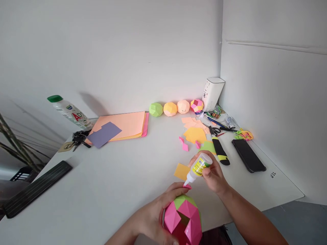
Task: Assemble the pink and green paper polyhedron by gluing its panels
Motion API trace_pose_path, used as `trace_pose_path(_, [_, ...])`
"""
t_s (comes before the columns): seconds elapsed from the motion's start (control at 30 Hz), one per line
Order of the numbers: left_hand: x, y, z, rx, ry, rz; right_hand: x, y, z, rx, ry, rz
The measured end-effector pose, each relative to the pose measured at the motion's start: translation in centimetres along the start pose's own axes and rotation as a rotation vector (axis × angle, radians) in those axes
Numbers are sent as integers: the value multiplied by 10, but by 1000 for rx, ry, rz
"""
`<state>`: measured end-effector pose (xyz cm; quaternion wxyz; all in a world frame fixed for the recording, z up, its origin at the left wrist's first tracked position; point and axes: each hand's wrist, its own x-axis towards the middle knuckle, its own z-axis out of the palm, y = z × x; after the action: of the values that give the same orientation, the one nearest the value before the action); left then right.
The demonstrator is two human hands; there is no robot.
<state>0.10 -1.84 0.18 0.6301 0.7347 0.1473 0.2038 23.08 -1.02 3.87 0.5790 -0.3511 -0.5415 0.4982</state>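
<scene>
My left hand (155, 212) is wrapped round a pink and green faceted paper ball (192, 221), which has an opening in its side. A small pink paper piece (187, 186) rests at the fingertips of the same hand, above the ball. My right hand (216, 175) grips a white glue bottle (199, 167) with a yellow label, tilted nozzle down. The nozzle tip meets the pink piece or sits just over it; I cannot tell which. Behind the bottle a yellow-orange paper rectangle (182, 171) lies on the table.
Along the wall stand several paper balls (170, 109) and a white container (213, 93). Paper scraps (195, 135), a utility knife (220, 149), scissors (216, 130) and a black phone (248, 155) lie right. Leftward are coloured sheets (127, 124), keys (80, 137), a bottle (73, 114) and a black bar (38, 189).
</scene>
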Motion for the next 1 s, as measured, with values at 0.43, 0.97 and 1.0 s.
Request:
trace_pose_path(0.43, [0,2,-4,49,39,42,2,-3,-5,17,37,14])
trace_pose_path(0.97, [-1,-2,-9,18,154,91,11,-6,-8,237,172,178])
trace_pose_path(1.0, [-1,0,-10,20,177,97,12,-5,-9,258,185,185])
